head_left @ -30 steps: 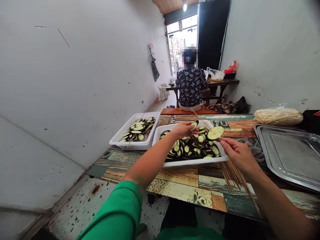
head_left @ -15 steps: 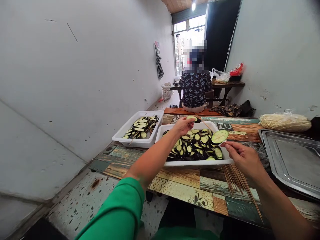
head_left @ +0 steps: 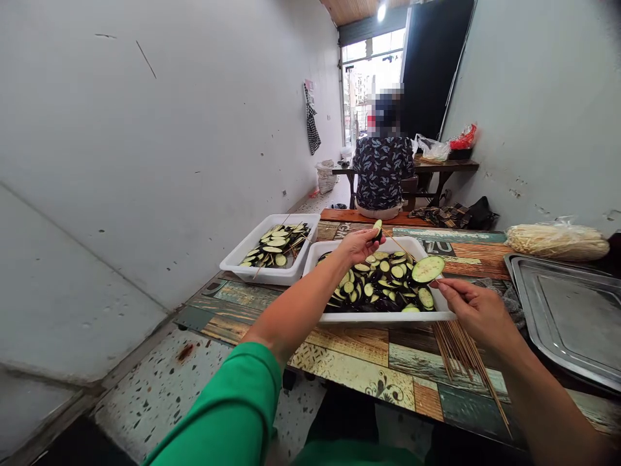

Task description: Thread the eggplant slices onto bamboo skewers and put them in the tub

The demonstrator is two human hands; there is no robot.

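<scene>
The desk [head_left: 349, 372], a patchwork of printed planks, carries everything within reach, and at its right a metal tray [head_left: 577, 310] lies flat, cut off by the edge of view. Toward the middle of the desk sits the nearer white tub [head_left: 383, 316], full of loose, wet-looking eggplant slices; just beside it on the left is a second white tub [head_left: 272, 277], with more slices and several sticks lying among them. A bundle of bamboo sticks [head_left: 463, 349] lies at the nearer tub's right front corner, handy for the right side. Both hands work above that tub: the left hand [head_left: 361, 246] is closed in a pinch on one slice over the far rim, while the right hand [head_left: 470, 301] grips a stick near its lower end. Close to those fingers, a large oval slice [head_left: 428, 269] appears threaded on it, face toward the viewer; the smaller slice [head_left: 377, 230] in the left hand is tilted, dark skin showing. The thinnest thing here, the held skewer [head_left: 398, 244], slants up and leftward, so good threading would mean keeping it steady, turning the small slice square to its point, entering through the middle of the flesh, and keeping the left fingertips off the line of the tip.
</scene>
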